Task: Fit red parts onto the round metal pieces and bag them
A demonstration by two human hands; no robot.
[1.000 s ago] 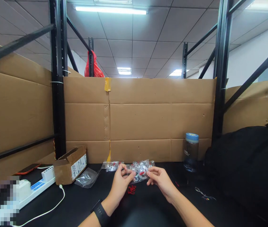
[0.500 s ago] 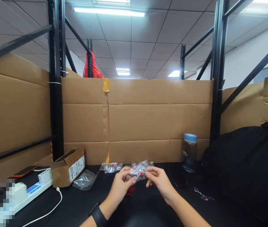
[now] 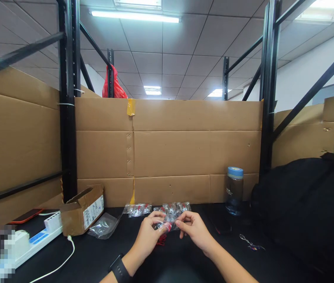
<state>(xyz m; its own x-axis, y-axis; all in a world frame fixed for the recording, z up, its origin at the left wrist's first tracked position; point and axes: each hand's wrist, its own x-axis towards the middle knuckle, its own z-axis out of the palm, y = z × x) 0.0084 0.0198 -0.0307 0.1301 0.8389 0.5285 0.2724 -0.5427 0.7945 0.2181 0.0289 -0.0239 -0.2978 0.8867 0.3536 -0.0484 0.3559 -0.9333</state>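
Between my two hands is a small clear plastic bag (image 3: 171,218) with something red and silvery inside. My left hand (image 3: 152,232), with a dark watch on the wrist, pinches the bag's left side. Thumb and fingers of my right hand (image 3: 193,230) close on its right side. Just behind the hands lies a row of similar small clear packets (image 3: 181,206). More such packets (image 3: 139,210) rest to the left of them. Red cord (image 3: 161,240) lies on the black table under my left hand, partly hidden by it.
An opened cardboard box (image 3: 82,212) and a crumpled clear bag (image 3: 104,226) stand at left, beside a white power strip (image 3: 39,239) with a cable. At right are a blue-lidded bottle (image 3: 234,191), a small strap charm (image 3: 252,243) and a large black bag (image 3: 305,208). Cardboard walls (image 3: 167,153) enclose the table.
Both hands have come slightly nearer each other and lower, with the small bag between them. The row of packets behind now shows apart from the held bag. The view has shifted slightly.
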